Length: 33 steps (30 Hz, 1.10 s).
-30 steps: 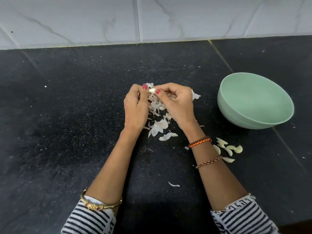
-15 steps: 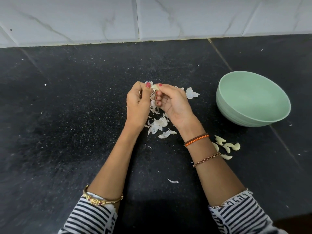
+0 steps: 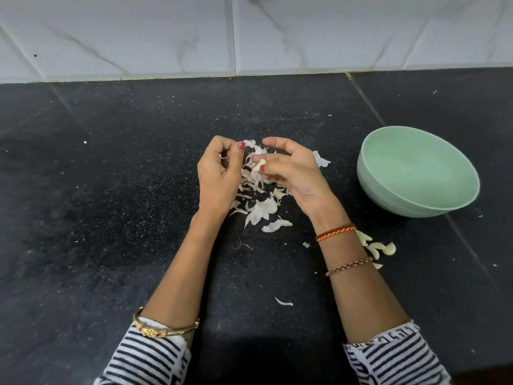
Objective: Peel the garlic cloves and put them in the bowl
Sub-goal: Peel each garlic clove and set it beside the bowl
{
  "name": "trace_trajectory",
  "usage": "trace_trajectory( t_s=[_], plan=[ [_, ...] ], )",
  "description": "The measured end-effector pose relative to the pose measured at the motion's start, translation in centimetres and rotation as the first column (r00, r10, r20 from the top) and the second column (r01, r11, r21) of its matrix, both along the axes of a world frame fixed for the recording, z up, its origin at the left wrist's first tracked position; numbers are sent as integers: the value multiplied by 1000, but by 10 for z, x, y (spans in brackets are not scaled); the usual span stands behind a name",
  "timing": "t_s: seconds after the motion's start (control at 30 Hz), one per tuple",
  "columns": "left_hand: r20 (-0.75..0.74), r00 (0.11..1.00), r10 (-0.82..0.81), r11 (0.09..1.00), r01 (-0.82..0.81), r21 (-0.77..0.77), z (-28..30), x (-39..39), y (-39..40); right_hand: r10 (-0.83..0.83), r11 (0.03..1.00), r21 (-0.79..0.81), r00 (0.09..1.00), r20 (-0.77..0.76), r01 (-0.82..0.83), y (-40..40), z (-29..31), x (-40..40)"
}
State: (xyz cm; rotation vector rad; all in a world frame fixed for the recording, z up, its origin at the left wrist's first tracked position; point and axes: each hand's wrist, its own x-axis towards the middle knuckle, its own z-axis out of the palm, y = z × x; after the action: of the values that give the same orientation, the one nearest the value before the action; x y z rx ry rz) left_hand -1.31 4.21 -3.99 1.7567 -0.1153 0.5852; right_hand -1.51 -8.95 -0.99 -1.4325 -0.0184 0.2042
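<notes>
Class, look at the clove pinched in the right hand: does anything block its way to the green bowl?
Nothing visible does. The right hand pinches the clove; only bare black counter and one scrap of skin lie before the bowl.

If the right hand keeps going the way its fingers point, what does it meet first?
The right hand, pinching a pale peeled garlic clove, points its fingers leftward at the left hand. It would likely meet that hand's thumb first, though depth between them is unclear.

One head-worn camera looks forward and down — close over the black counter (image 3: 111,218), tiled wall (image 3: 277,34) beyond.
</notes>
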Motion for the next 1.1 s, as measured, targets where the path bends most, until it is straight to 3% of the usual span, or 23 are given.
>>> trace_trajectory(
  t_s=[0.13, 0.3, 0.57, 0.7, 0.93, 1.1],
  plan=[
    [-31, 1000, -1, 1000, 1, 4, -3, 1, 1, -116, 993, 22, 992, 53, 115, 1, 3, 0],
    [-48, 999, 5, 990, 2, 144, -8, 1, -6, -259, 965, 61, 966, 23, 257, 0, -2, 5],
    [-44, 997, -59, 989, 65, 132, -3, 0, -5, -282, 930, -209, 951, 125, 303, -6, -9, 3],
    [-88, 993, -79, 986, 91, 139, 0, -3, -7, -256, 924, -251, 955, 153, 288, -6, -11, 5],
    [-128, 985, -113, 986, 127, 112, 3, -7, -8, -411, 858, -197, 863, 293, 475, -7, -17, 6],
    [-33, 990, -141, 959, 144, 243, -7, -3, -7, -467, 812, -187, 808, 360, 553, -7, -18, 7]
  ],
)
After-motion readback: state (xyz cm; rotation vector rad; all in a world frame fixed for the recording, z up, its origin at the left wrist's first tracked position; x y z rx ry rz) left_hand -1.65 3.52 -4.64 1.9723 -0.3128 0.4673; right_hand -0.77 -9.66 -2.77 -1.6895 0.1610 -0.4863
